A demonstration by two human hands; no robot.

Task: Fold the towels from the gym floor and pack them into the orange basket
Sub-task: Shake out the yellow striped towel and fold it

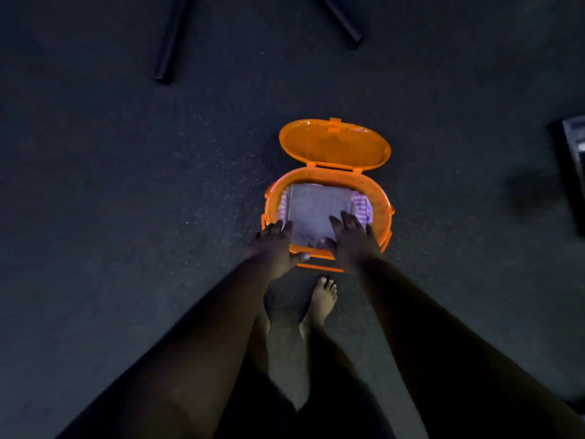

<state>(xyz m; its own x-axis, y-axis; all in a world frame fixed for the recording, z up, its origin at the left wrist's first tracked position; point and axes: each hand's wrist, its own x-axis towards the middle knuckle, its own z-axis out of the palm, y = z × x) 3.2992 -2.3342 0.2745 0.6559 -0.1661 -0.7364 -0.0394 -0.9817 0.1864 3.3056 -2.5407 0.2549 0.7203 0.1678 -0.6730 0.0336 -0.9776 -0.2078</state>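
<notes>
The orange basket (329, 177) stands on the dark gym floor with its lid (334, 144) swung open toward the back. A folded grey towel (316, 207) lies flat on top inside it, over a striped towel (361, 202) that shows at the right and left sides. My right hand (351, 237) rests flat on the near right part of the grey towel, fingers spread. My left hand (273, 243) lies over the basket's near left rim, fingers straight and touching the towel's left edge.
My bare foot (323, 301) stands just in front of the basket. Two black tubular legs (167, 42) (343, 20) reach the floor at the back. A dark piece of equipment (574, 147) sits at the right edge. The floor is dark speckled rubber.
</notes>
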